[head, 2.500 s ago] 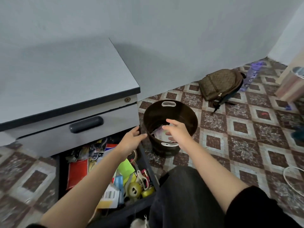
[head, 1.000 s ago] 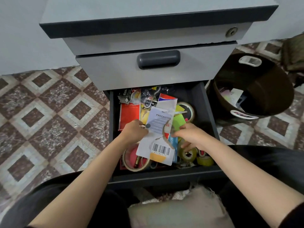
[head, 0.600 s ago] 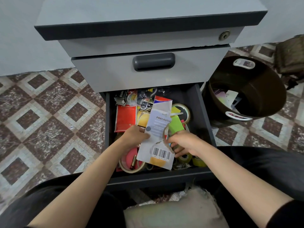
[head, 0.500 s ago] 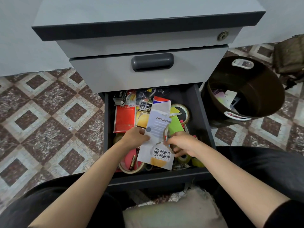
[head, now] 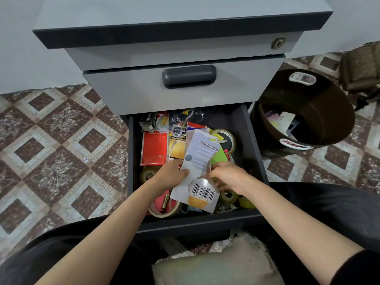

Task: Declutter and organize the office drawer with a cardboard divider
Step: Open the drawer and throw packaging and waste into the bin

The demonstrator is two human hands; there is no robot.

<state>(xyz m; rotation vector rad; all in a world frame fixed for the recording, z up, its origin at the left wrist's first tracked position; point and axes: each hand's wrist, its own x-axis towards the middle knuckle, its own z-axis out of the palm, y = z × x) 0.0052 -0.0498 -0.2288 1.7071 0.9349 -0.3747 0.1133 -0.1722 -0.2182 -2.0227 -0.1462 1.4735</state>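
My left hand grips the left edge of a white packaging card, thumb pressed on its face and the other fingers curled beneath it. My right hand pinches the card's torn right edge with curled fingers. The card is printed with "PRECAUTIO" near the top and a barcode over a yellow patch near the bottom, and I hold it tilted above the middle of the open dark grey drawer at the bottom of the grey metal cabinet. Beneath it the drawer is crowded. A flat red stationery pack lies at the left, a small staples box sits in the back left corner, and a brown tape roll lies at the back right. A green sticky pad shows just beside the card, a beige masking tape roll with a battery inside its ring lies by the front wall, and a clear tape roll sits under my right wrist. A dark brown plastic bin holding scraps of paper stands on the patterned floor tiles, just beside the drawer on my right.
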